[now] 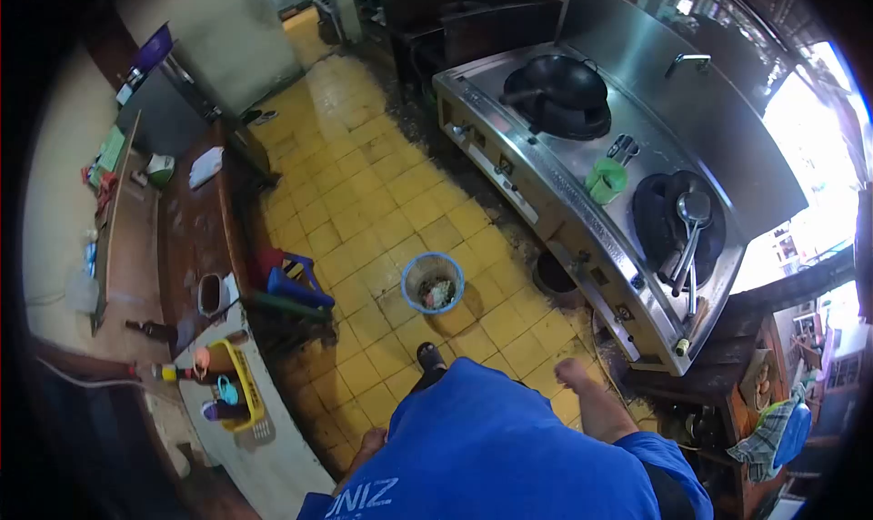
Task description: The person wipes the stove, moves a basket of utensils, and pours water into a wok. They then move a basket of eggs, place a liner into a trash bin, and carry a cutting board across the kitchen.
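My right hand (572, 373) hangs beside my body over the tiled floor, its fingers curled into a loose fist with nothing showing in them. On the other side, my left hand (371, 443) is low against the blue shirt (491, 429), which partly covers it. How its fingers lie is too small to make out. Neither hand touches anything around it. In front of my sandalled foot (429, 355) stands a basket-like bin (418, 272) with a blue rim. Pale and dark scraps lie at its bottom.
A steel stove (582, 212) on the right carries woks (564, 81), a ladle (694, 209) and a green container (607, 180). Left are a wooden table (186, 224), a blue stool (303, 286) and a yellow basket (244, 374) on a counter. A dark pot (556, 274) sits below the stove.
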Demonstrator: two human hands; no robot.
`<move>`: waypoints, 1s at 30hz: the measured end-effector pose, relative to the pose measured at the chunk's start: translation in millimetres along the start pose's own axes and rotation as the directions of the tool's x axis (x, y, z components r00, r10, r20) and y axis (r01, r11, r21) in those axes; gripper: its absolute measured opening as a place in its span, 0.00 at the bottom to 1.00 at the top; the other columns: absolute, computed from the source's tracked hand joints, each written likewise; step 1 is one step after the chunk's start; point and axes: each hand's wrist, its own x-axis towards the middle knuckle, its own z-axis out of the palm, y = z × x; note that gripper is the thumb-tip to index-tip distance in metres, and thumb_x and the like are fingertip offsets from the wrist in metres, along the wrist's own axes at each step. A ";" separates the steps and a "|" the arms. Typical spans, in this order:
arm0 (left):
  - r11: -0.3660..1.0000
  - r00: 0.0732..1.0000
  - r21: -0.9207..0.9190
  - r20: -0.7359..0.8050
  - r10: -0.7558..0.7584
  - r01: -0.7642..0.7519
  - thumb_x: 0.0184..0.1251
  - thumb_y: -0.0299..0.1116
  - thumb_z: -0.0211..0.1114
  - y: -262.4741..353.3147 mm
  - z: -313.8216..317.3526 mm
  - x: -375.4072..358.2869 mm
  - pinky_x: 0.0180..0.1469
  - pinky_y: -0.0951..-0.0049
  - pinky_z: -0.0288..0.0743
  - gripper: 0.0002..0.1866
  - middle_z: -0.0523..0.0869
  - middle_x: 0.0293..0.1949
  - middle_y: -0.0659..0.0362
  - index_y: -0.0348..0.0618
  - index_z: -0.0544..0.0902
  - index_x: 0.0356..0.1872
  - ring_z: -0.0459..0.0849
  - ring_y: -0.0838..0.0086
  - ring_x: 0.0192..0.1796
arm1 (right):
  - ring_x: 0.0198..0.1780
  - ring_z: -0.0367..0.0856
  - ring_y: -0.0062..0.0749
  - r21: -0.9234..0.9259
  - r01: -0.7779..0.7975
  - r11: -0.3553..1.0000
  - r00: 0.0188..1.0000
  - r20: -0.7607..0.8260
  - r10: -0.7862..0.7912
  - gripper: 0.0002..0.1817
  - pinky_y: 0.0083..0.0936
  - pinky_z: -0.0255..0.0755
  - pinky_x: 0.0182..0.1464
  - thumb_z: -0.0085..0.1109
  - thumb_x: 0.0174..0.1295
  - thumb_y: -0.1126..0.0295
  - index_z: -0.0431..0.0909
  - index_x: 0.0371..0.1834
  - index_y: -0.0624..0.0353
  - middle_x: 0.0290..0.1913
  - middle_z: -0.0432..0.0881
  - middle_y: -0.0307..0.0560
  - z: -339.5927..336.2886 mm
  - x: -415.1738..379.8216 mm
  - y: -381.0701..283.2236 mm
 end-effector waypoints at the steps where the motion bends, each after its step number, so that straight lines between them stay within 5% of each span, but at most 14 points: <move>1: 0.910 0.984 -0.377 0.087 -0.153 0.175 0.67 0.41 0.54 -19.7 1.5 8.9 0.29 0.66 0.73 0.12 0.79 0.25 0.62 0.44 0.79 0.35 0.78 0.71 0.28 | 0.25 0.78 0.25 -0.051 0.009 0.999 1.000 0.020 -0.008 0.09 0.24 0.71 0.23 0.56 0.55 0.65 0.81 0.31 0.58 0.24 0.79 0.41 12.1 0.9 -14.6; 2: 0.557 0.936 -0.764 0.174 -0.307 0.325 0.67 0.41 0.55 -16.5 -33.5 15.1 0.28 0.67 0.72 0.11 0.78 0.23 0.63 0.44 0.79 0.34 0.78 0.72 0.27 | 0.25 0.78 0.25 -0.098 0.025 0.995 0.999 0.042 -0.021 0.09 0.24 0.71 0.24 0.57 0.54 0.64 0.81 0.31 0.58 0.24 0.80 0.41 23.6 5.8 -30.5; 3: 0.163 0.859 -0.920 0.253 -0.446 0.356 0.67 0.40 0.56 -4.7 -82.8 20.8 0.28 0.69 0.72 0.11 0.76 0.21 0.64 0.44 0.79 0.32 0.77 0.74 0.26 | 0.25 0.78 0.25 -0.080 0.031 0.996 0.999 0.026 -0.029 0.09 0.24 0.71 0.24 0.57 0.54 0.64 0.81 0.31 0.58 0.24 0.80 0.41 32.3 14.2 -45.6; 5: 0.173 0.846 -0.917 0.242 -0.476 0.360 0.67 0.40 0.57 -10.8 -144.5 49.8 0.27 0.73 0.70 0.11 0.76 0.21 0.65 0.44 0.78 0.32 0.76 0.77 0.25 | 0.26 0.79 0.27 -0.280 0.279 0.919 0.956 -0.014 -0.295 0.11 0.26 0.73 0.28 0.58 0.54 0.63 0.82 0.32 0.59 0.25 0.81 0.43 44.1 25.4 -69.9; 7: 0.169 0.823 -0.909 0.249 -0.511 0.380 0.67 0.40 0.57 -25.4 -173.4 81.6 0.26 0.77 0.69 0.10 0.75 0.21 0.66 0.45 0.78 0.32 0.75 0.79 0.24 | 0.27 0.81 0.29 -0.319 0.257 0.912 0.955 -0.057 -0.290 0.12 0.28 0.75 0.32 0.59 0.54 0.62 0.81 0.33 0.60 0.26 0.83 0.44 37.6 25.5 -99.1; 9: 0.368 0.877 -0.885 0.085 -0.472 0.284 0.67 0.40 0.57 -44.0 -210.8 116.8 0.25 0.82 0.66 0.11 0.74 0.20 0.66 0.45 0.77 0.31 0.73 0.82 0.21 | 0.28 0.82 0.29 -0.307 0.239 0.921 0.952 -0.110 -0.284 0.11 0.30 0.76 0.36 0.59 0.53 0.62 0.82 0.31 0.58 0.25 0.83 0.46 28.5 32.0 -124.3; 11: 0.293 0.875 -0.931 0.052 -0.481 0.216 0.67 0.40 0.58 -31.7 -266.1 150.8 0.25 0.81 0.66 0.11 0.74 0.21 0.66 0.44 0.78 0.33 0.73 0.82 0.23 | 0.27 0.82 0.30 -0.385 0.279 0.879 0.930 -0.118 -0.347 0.10 0.29 0.76 0.33 0.58 0.52 0.63 0.82 0.28 0.58 0.24 0.82 0.46 13.7 54.2 -135.8; 15: 0.173 0.881 -0.981 -0.001 -0.473 0.091 0.66 0.39 0.59 -10.2 -328.5 236.8 0.27 0.79 0.68 0.13 0.77 0.26 0.64 0.41 0.79 0.44 0.74 0.81 0.27 | 0.23 0.81 0.31 -0.252 0.073 0.965 0.983 -0.147 -0.112 0.09 0.28 0.75 0.26 0.57 0.53 0.64 0.81 0.25 0.58 0.22 0.81 0.46 -11.5 86.7 -162.8; 16: 0.267 0.906 -0.960 -0.041 -0.422 0.081 0.66 0.39 0.60 -6.9 -339.9 257.5 0.30 0.78 0.70 0.17 0.78 0.29 0.64 0.40 0.77 0.51 0.75 0.81 0.29 | 0.22 0.80 0.31 -0.200 0.005 0.980 0.990 -0.134 -0.032 0.10 0.28 0.74 0.24 0.57 0.53 0.64 0.81 0.24 0.58 0.22 0.81 0.45 -14.4 95.1 -166.2; 19: 0.319 0.925 -0.939 -0.002 -0.379 0.129 0.66 0.39 0.60 -2.0 -362.9 312.7 0.33 0.79 0.71 0.17 0.77 0.29 0.65 0.39 0.77 0.50 0.75 0.80 0.29 | 0.26 0.83 0.35 -0.093 -0.043 0.995 0.995 -0.093 0.034 0.11 0.31 0.77 0.31 0.55 0.53 0.62 0.83 0.28 0.57 0.24 0.83 0.47 -13.2 134.9 -168.4; 21: 0.330 0.917 -0.932 0.008 -0.399 0.152 0.66 0.38 0.60 -11.8 -367.7 345.7 0.32 0.79 0.70 0.14 0.77 0.28 0.65 0.40 0.77 0.47 0.76 0.80 0.29 | 0.23 0.81 0.32 0.004 -0.161 0.987 0.985 -0.055 0.161 0.09 0.29 0.75 0.24 0.56 0.55 0.65 0.82 0.30 0.58 0.24 0.81 0.44 -7.2 167.3 -177.3; 24: 0.223 0.861 -0.925 0.171 -0.479 0.308 0.66 0.39 0.59 -38.2 -371.9 353.9 0.29 0.78 0.70 0.10 0.77 0.27 0.64 0.44 0.78 0.41 0.76 0.79 0.28 | 0.24 0.81 0.33 -0.252 -0.089 0.964 0.964 0.223 0.147 0.12 0.29 0.76 0.24 0.54 0.57 0.62 0.83 0.34 0.58 0.27 0.82 0.47 -26.4 187.2 -223.0; 26: 0.105 0.813 -0.923 0.268 -0.516 0.370 0.65 0.40 0.58 -49.8 -382.3 367.9 0.27 0.77 0.69 0.09 0.76 0.26 0.64 0.46 0.78 0.37 0.76 0.78 0.28 | 0.29 0.84 0.36 -0.535 0.361 0.764 0.892 0.437 -0.116 0.17 0.32 0.79 0.31 0.51 0.58 0.57 0.83 0.37 0.57 0.31 0.83 0.50 -39.5 228.5 -279.3; 30: -0.052 0.641 -0.915 0.320 -0.698 0.400 0.64 0.43 0.57 -72.3 -392.7 362.7 0.24 0.71 0.68 0.10 0.74 0.24 0.65 0.50 0.76 0.32 0.76 0.75 0.27 | 0.41 0.84 0.40 -0.642 0.403 0.652 0.913 0.229 -0.339 0.18 0.34 0.76 0.46 0.51 0.58 0.54 0.82 0.38 0.56 0.39 0.84 0.51 -42.4 291.5 -445.1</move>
